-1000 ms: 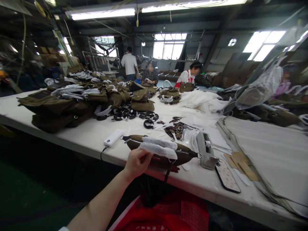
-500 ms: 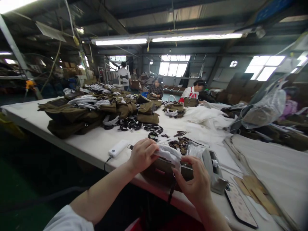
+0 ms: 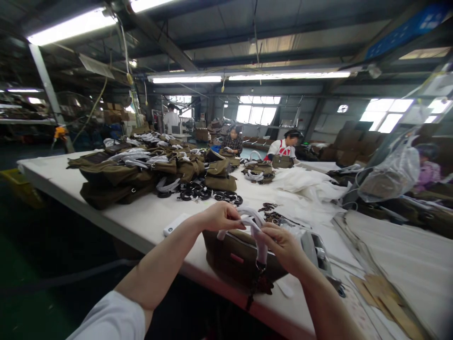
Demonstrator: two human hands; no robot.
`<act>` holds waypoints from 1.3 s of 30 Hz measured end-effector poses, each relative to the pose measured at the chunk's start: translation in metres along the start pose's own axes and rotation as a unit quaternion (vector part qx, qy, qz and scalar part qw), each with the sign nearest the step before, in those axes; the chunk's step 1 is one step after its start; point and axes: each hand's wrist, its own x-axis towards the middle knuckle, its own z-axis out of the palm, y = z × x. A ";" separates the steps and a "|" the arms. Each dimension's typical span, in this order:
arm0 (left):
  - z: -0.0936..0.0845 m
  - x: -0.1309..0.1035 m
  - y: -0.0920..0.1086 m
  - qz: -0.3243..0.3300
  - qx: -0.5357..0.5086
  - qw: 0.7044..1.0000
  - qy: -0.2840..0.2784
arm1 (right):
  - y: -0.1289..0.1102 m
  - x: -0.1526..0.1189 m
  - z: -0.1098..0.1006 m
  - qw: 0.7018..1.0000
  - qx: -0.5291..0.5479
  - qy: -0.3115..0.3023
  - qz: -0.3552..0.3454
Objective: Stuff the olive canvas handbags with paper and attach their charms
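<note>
An olive-green handbag [image 3: 221, 255] with a small pink label stands at the table's near edge. Its arched handles [image 3: 261, 245] are wrapped in white paper or foam. My left hand [image 3: 221, 217] pinches the wrapped handle near the top of the arch. On the right side of the same handle, the fingers of my right hand [image 3: 283, 243] are closed around the wrapping. Below that handle's lower end, a dark charm or strap [image 3: 261, 283] hangs from a metal ring down the bag's front.
Olive bags with wrapped handles [image 3: 134, 160] are heaped on the left of the white table [image 3: 159, 222]. Black coiled straps [image 3: 194, 192], a white power bank [image 3: 173, 225], a grey metal device [image 3: 316, 252] and cardboard pieces [image 3: 384, 295] surround the bag. Several people sit or stand beyond.
The bag now stands more upright, with its front and hanging charm in fuller view. The handles rise in an arch, and both hands have shifted along the wrapping. The view has tilted up.
</note>
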 end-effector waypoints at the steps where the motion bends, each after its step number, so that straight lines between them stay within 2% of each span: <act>1: -0.003 0.000 -0.001 -0.018 -0.031 0.999 -0.040 | 0.002 -0.001 -0.002 1.000 0.017 -0.009 0.003; 2: -0.004 -0.001 -0.003 -0.038 -0.063 0.995 -0.066 | 0.006 -0.002 -0.002 0.999 0.033 -0.008 0.006; 4: -0.003 -0.002 -0.004 -0.069 -0.103 0.990 -0.064 | 0.014 -0.004 -0.001 0.998 0.053 0.032 0.010; 6: 0.002 -0.003 -0.002 -0.070 -0.082 0.994 0.008 | 0.022 -0.005 0.003 0.993 0.057 0.103 0.014; 9: 0.012 0.000 0.005 -0.010 0.056 0.986 0.159 | 0.026 -0.006 0.010 0.982 0.086 0.168 0.022; 11: 0.018 0.006 0.010 0.038 0.148 0.970 0.188 | 0.026 -0.006 0.013 0.976 0.119 0.179 0.030; 13: 0.023 0.014 0.015 0.055 0.194 0.971 0.128 | 0.024 -0.006 0.013 0.973 0.110 0.201 0.030; 17: 0.033 0.025 0.023 -0.012 0.182 0.983 0.000 | 0.026 -0.005 0.011 0.966 0.008 0.256 0.021; 20: 0.037 0.027 0.025 -0.059 0.087 0.991 -0.077 | 0.028 -0.006 0.009 0.970 -0.008 0.239 0.029; 22: 0.038 0.027 0.022 -0.095 -0.027 0.991 -0.086 | 0.030 -0.010 0.003 0.973 -0.009 0.229 0.029; 23: 0.037 0.027 0.018 -0.117 -0.080 0.988 -0.053 | 0.032 -0.013 -0.001 0.971 -0.016 0.239 0.028; 25: 0.035 0.027 0.007 -0.152 -0.150 0.974 0.071 | 0.040 -0.023 -0.012 0.954 -0.050 0.293 0.047; 27: 0.029 0.025 -0.004 -0.159 -0.175 0.951 0.198 | 0.057 -0.037 -0.023 0.928 -0.113 0.334 0.121; 29: 0.020 0.021 -0.011 -0.146 -0.181 0.935 0.268 | 0.079 -0.053 -0.026 0.908 -0.189 0.289 0.236; 31: 0.012 0.016 -0.012 -0.134 -0.170 0.931 0.292 | 0.102 -0.067 -0.017 0.896 -0.237 0.194 0.321; 35: 0.008 0.011 -0.008 -0.131 -0.091 0.940 0.302 | 0.130 -0.082 0.037 0.894 -0.256 0.042 0.365; 39: 0.014 0.010 -0.010 -0.121 -0.021 0.951 0.283 | 0.132 -0.082 0.089 0.870 -0.296 -0.042 0.392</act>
